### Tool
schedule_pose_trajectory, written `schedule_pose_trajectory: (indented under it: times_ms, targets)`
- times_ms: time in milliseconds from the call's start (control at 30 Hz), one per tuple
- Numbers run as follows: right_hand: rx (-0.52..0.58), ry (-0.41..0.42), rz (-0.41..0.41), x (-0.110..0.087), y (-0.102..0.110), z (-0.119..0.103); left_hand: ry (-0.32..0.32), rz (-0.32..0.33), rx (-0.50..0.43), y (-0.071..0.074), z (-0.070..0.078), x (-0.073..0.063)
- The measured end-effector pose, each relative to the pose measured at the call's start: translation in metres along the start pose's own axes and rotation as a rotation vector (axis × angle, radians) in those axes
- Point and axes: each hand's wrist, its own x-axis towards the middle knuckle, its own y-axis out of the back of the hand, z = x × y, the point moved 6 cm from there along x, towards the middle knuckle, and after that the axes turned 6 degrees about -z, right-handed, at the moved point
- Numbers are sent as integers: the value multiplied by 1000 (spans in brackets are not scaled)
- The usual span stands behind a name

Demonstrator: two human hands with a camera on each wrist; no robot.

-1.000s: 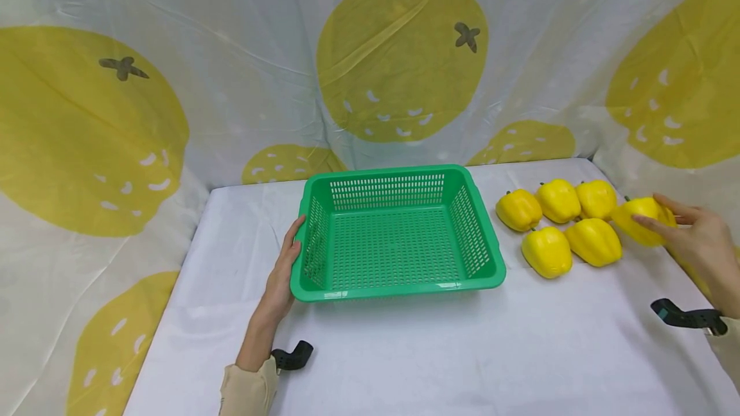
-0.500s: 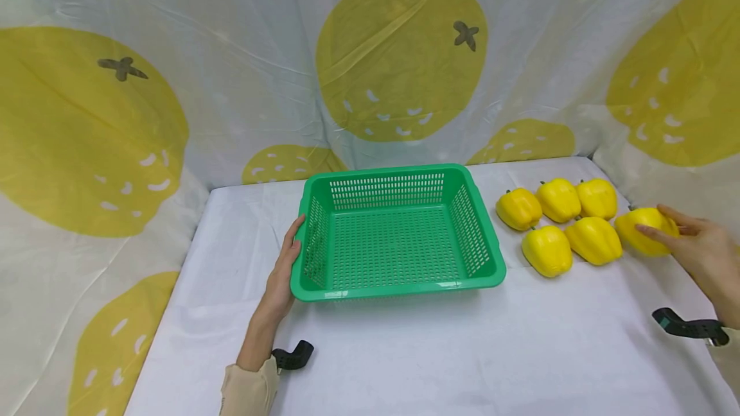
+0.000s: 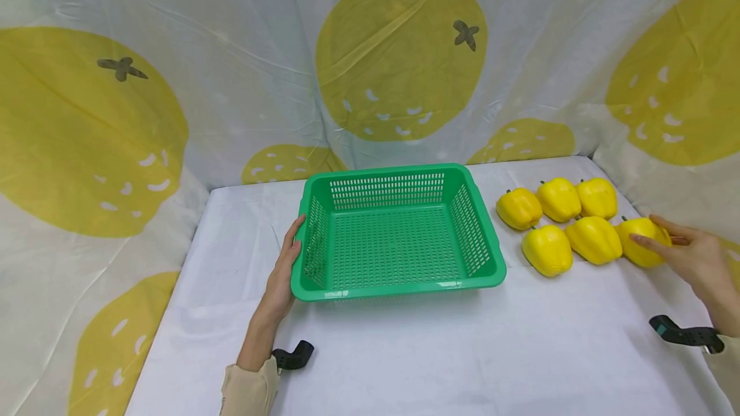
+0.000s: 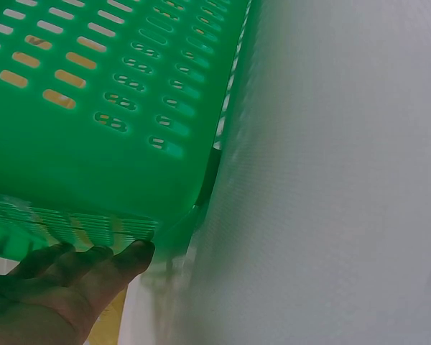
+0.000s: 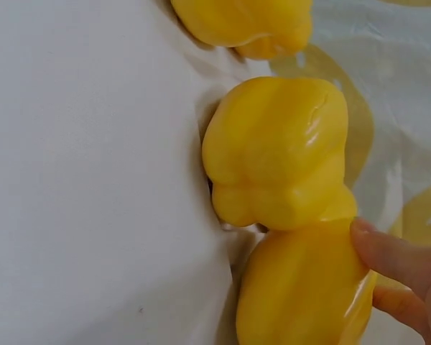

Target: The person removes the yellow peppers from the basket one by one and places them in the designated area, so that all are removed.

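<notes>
At the basket's left side in the head view, my left hand [image 3: 280,275] rests against the green plastic basket [image 3: 397,286]. The left wrist view shows its extended fingers [image 4: 122,269] touching the basket's outer wall [image 4: 93,154]. On the far right, my right hand [image 3: 696,255] holds a yellow bell pepper [image 3: 640,242] between thumb and fingers. That pepper sits low at the table, beside another yellow bell pepper [image 3: 594,240]. In the right wrist view, the thumb [image 5: 377,248] lies on the held pepper [image 5: 302,287]; part of the fingers is hidden behind it.
More yellow bell peppers lie in the group: a front one [image 3: 546,251], and back ones at left [image 3: 519,209], middle [image 3: 558,200] and right [image 3: 598,199]. A white cloth covers the table [image 3: 405,358]. A fruit-printed curtain [image 3: 248,82] hangs along the back and sides.
My right hand has lowered the bell pepper and brought it slightly left, next to the front row of peppers. My left hand and the basket have stayed in place.
</notes>
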Motion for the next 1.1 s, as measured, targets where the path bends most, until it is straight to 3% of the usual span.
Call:
schedule_pose_trajectory:
  times_ms: [400, 700, 1100]
  targets:
    - [33, 8, -35, 0, -5, 1, 2, 3, -2, 0, 1, 0]
    - [-42, 0, -96, 1, -4, 6, -6, 0, 7, 0, 1, 0]
    - [-27, 31, -78, 2, -4, 7, -8, -3, 0, 0, 2, 0]
